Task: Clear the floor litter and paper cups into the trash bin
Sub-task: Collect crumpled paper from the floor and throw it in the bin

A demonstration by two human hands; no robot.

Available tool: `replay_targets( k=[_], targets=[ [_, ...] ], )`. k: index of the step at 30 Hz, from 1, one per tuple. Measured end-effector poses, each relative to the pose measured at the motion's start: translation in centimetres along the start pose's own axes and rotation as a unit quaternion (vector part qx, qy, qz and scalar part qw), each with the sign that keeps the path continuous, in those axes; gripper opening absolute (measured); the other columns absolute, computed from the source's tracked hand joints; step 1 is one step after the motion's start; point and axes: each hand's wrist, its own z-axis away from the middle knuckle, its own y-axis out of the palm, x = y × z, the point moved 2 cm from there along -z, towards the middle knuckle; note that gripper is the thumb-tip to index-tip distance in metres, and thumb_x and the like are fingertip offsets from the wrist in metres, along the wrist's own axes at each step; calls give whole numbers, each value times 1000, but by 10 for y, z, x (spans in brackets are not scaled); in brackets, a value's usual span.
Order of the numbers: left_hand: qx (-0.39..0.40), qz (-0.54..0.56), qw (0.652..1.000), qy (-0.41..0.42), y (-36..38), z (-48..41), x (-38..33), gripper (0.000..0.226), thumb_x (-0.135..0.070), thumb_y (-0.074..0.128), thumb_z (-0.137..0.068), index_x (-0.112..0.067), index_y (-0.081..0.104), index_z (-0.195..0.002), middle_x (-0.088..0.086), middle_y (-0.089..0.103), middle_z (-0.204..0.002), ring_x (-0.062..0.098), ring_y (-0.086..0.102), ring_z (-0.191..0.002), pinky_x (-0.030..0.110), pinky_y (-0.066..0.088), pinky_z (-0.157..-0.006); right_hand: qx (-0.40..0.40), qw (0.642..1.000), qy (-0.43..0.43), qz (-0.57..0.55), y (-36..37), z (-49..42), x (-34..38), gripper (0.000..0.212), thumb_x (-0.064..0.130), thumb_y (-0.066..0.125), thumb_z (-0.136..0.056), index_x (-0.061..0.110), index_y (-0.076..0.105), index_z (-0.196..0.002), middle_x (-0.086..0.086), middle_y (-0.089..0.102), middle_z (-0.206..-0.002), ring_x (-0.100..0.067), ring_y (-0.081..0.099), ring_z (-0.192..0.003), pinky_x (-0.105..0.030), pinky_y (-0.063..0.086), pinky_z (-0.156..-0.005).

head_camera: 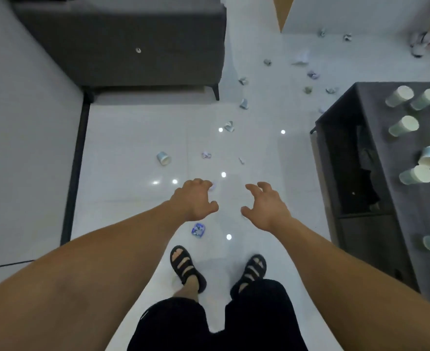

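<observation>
White glossy tile floor (133,138), litter scattered. Left hand (196,198), right hand (264,206) spread wide, empty. Step: first pickup. Next: stoop, grasp crumpled blue-white wrapper (198,230) lower centre; bin unseen.

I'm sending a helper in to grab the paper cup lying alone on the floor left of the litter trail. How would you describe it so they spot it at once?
Start at the dark grey sofa at the top left, then come down the white tiled floor toward the person. The paper cup lies tipped on its side, pale blue with its white mouth showing. Unlike the crumpled scraps to its right, it is whole and uncrushed.
</observation>
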Motion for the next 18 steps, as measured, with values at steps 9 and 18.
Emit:
replay_targets(
  k=[9, 18],
  targets=[
    [74, 59, 995, -28, 180, -233, 34, 67, -45, 51, -90, -19, 30, -148, 5, 33, -151, 26, 31, -136, 39, 31, -106, 102, 994, 12, 37, 159, -226, -120, 67, 38, 57, -90, 29, 26, -149, -1, 16, -156, -28, 30, -136, -42, 40, -102],
    [101, 89, 988, -70, 402, -395, 99, 64, -47, 53, -89, -23, 33, -145, 1, 36, -149, 23, 35, -134, 37, 35, -102, 146, 987, 16, 65, 382, -381, -245, 65, 25, 58, -89, 25, 30, -148, -7, 24, -151, -32, 40, -124, -36, 42, -86]
  ],
)
